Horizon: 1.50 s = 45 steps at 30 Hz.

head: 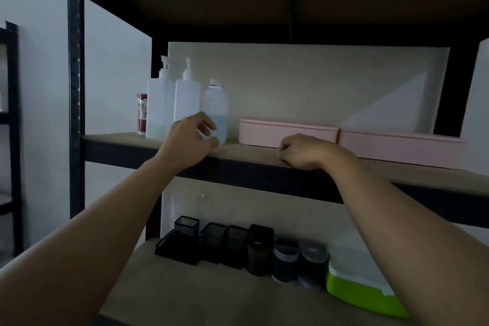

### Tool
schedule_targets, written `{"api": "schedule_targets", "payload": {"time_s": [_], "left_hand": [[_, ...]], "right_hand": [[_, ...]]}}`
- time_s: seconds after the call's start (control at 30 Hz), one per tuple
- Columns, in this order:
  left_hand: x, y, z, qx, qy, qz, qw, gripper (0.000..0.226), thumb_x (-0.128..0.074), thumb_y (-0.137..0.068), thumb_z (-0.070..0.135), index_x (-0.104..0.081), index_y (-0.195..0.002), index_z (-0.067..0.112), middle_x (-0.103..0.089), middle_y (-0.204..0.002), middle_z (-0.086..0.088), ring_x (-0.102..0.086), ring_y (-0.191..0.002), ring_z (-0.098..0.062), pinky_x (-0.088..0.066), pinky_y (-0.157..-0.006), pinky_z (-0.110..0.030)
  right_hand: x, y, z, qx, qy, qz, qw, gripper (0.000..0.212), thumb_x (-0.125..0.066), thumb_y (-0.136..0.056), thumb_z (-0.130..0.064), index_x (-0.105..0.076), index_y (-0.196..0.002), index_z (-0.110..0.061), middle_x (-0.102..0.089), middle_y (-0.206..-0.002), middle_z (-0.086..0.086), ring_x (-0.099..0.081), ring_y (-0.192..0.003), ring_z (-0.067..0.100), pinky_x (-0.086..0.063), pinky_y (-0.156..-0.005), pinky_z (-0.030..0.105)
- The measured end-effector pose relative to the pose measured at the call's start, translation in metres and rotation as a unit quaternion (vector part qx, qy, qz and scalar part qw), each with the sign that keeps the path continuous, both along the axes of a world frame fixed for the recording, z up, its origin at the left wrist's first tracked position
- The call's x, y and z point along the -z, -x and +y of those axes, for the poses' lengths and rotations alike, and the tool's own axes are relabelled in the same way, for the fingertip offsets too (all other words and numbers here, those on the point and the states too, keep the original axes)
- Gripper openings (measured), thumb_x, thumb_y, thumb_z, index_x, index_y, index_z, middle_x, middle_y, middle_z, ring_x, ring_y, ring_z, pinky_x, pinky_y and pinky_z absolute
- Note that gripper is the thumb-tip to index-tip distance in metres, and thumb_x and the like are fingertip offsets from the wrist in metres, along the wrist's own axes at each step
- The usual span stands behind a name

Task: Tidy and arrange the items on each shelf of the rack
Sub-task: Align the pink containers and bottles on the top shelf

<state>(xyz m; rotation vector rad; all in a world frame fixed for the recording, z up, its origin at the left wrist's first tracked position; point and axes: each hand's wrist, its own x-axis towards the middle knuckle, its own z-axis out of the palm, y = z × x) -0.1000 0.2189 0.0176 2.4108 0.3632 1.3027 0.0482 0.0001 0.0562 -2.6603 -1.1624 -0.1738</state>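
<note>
Three white bottles [187, 98], two pink boxes [288, 132], three mesh cups [213, 242]

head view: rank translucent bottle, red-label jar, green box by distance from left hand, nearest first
From the left hand:
1. Translucent bottle, just right of the fingers, on the same shelf; contact unclear.
2. Red-label jar, at the far left end of that shelf, behind the pump bottles.
3. Green box, one shelf down and off to the right.
</note>
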Motion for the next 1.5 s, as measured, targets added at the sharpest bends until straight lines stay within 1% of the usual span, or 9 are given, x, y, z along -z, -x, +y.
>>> {"api": "schedule_targets", "payload": {"time_s": [0.17, 0.27, 0.33, 0.43, 0.7, 0.8, 0.93, 1.03, 1.5], "left_hand": [[-0.015, 0.004, 0.048, -0.178, -0.032, -0.030, 0.983, 0.077, -0.081, -0.076, 0.034, -0.037, -0.137, 0.022, -0.034, -0.136, -0.020, -0.042, -0.122, -0.035, -0.039, -0.101, -0.044], [-0.026, 0.000, 0.080, -0.179, -0.024, 0.017, 0.983, 0.097, -0.084, -0.073, 0.048, -0.025, -0.144, 0.019, -0.028, -0.141, -0.022, -0.045, -0.124, -0.039, -0.044, -0.093, -0.046], [-0.030, -0.005, 0.090, -0.136, -0.015, 0.025, 0.990, 0.098, -0.085, -0.071, 0.050, -0.024, -0.142, 0.020, -0.033, -0.137, -0.016, -0.055, -0.111, -0.037, -0.049, -0.076, -0.043], [-0.033, -0.012, 0.103, -0.103, -0.035, 0.014, 0.994, 0.092, -0.085, -0.072, 0.047, -0.027, -0.138, 0.020, -0.038, -0.130, -0.012, -0.061, -0.098, -0.035, -0.049, -0.067, -0.040], [-0.029, -0.026, 0.122, -0.060, -0.031, -0.003, 0.998, 0.094, -0.084, -0.078, 0.028, -0.019, -0.145, 0.019, -0.039, -0.130, -0.013, -0.063, -0.097, -0.037, -0.044, -0.064, -0.037], [-0.029, -0.027, 0.123, -0.053, -0.026, -0.011, 0.998, 0.095, -0.085, -0.078, 0.024, -0.019, -0.146, 0.019, -0.040, -0.131, -0.013, -0.062, -0.099, -0.037, -0.044, -0.065, -0.036], [-0.029, -0.029, 0.125, -0.044, -0.010, -0.016, 0.999, 0.094, -0.086, -0.077, 0.022, -0.021, -0.144, 0.020, -0.040, -0.131, -0.013, -0.063, -0.103, -0.037, -0.047, -0.067, -0.037], [-0.029, -0.029, 0.126, -0.042, -0.008, -0.014, 0.999, 0.094, -0.086, -0.077, 0.021, -0.021, -0.144, 0.021, -0.040, -0.131, -0.013, -0.063, -0.102, -0.037, -0.047, -0.068, -0.037], [-0.028, -0.030, 0.126, -0.055, -0.023, -0.005, 0.998, 0.096, -0.085, -0.078, 0.023, -0.018, -0.146, 0.020, -0.039, -0.133, -0.014, -0.062, -0.106, -0.038, -0.053, -0.074, -0.042]], "right_hand": [[-0.007, 0.029, 0.059, -0.004, -0.122, 0.037, 0.992, 0.061, -0.061, -0.093, -0.018, -0.040, -0.150, -0.029, -0.053, -0.142, 0.006, -0.056, -0.120, 0.025, -0.045, -0.089, 0.034], [-0.015, 0.040, 0.110, -0.017, -0.183, 0.048, 0.982, 0.080, -0.070, -0.091, -0.021, -0.025, -0.157, -0.030, -0.049, -0.147, 0.010, -0.056, -0.122, 0.028, -0.045, -0.089, 0.035], [-0.020, 0.042, 0.134, -0.015, -0.217, 0.048, 0.975, 0.090, -0.070, -0.090, -0.019, -0.014, -0.158, -0.037, -0.048, -0.143, 0.014, -0.060, -0.110, 0.029, -0.045, -0.075, 0.031], [-0.028, 0.041, 0.167, 0.001, -0.250, 0.033, 0.968, 0.097, -0.067, -0.091, -0.015, -0.004, -0.156, -0.049, -0.036, -0.144, 0.016, -0.058, -0.089, 0.026, -0.041, -0.057, 0.027], [-0.045, 0.029, 0.202, 0.012, -0.255, -0.050, 0.966, 0.115, -0.077, -0.085, -0.025, 0.010, -0.153, -0.059, -0.024, -0.155, 0.021, -0.059, -0.090, 0.027, -0.047, -0.070, 0.032], [-0.049, 0.029, 0.212, 0.011, -0.241, -0.048, 0.969, 0.113, -0.082, -0.080, -0.037, 0.001, -0.156, -0.053, -0.035, -0.149, 0.020, -0.056, -0.113, 0.039, -0.050, -0.092, 0.042], [-0.049, 0.028, 0.223, -0.008, -0.278, -0.047, 0.959, 0.103, -0.086, -0.077, -0.030, -0.017, -0.153, -0.040, -0.057, -0.114, 0.009, -0.059, -0.090, 0.029, -0.045, -0.075, 0.035], [-0.046, 0.030, 0.225, -0.003, -0.310, -0.072, 0.948, 0.093, -0.083, -0.077, -0.029, -0.024, -0.150, -0.035, -0.050, -0.091, 0.000, -0.054, -0.074, 0.021, -0.042, -0.068, 0.032], [-0.047, 0.008, 0.215, 0.069, -0.284, -0.159, 0.943, 0.094, -0.087, -0.070, -0.038, -0.031, -0.146, -0.032, -0.055, -0.100, 0.004, -0.052, -0.086, 0.030, -0.039, -0.072, 0.033]]}}
